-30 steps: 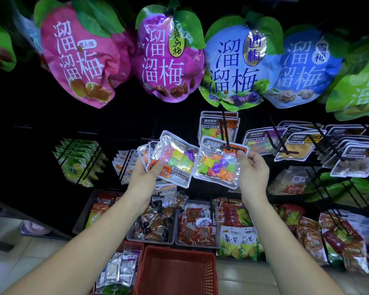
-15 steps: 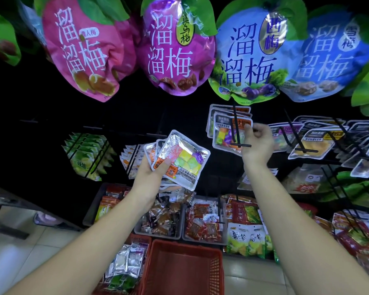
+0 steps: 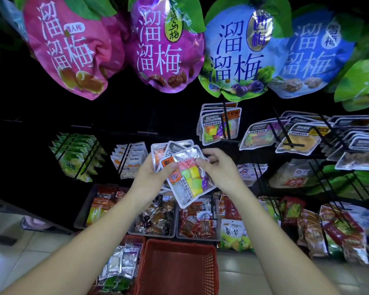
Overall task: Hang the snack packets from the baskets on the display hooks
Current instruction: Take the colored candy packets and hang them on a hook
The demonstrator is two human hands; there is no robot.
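A dark shop display wall fills the view, studded with black wire hooks (image 3: 226, 122) and topped by a row of large glossy plum bags in pink, purple and blue (image 3: 164, 45). In front of it, near the middle, the left hand (image 3: 151, 173) holds a fanned stack of silver-edged clear snack packets (image 3: 168, 149), its thumb lying across their lower left corners. The right hand (image 3: 219, 167) meets it from the other side. Its fingers (image 3: 201, 161) are curled and pinch the upper right edge of the front packet (image 3: 190, 182), a foil-rimmed pouch showing pink, yellow, green and purple cubes, which tilts down to the right. Above and just right of the hands, matching cube packets (image 3: 217, 128) hang on one hook. On the floor below sits a red plastic mesh basket (image 3: 209, 273). To its left a second basket, mostly hidden, is filled with silvery packets (image 3: 119, 265). Grey trays (image 3: 151, 234) of wrapped snacks line the foot of the display.
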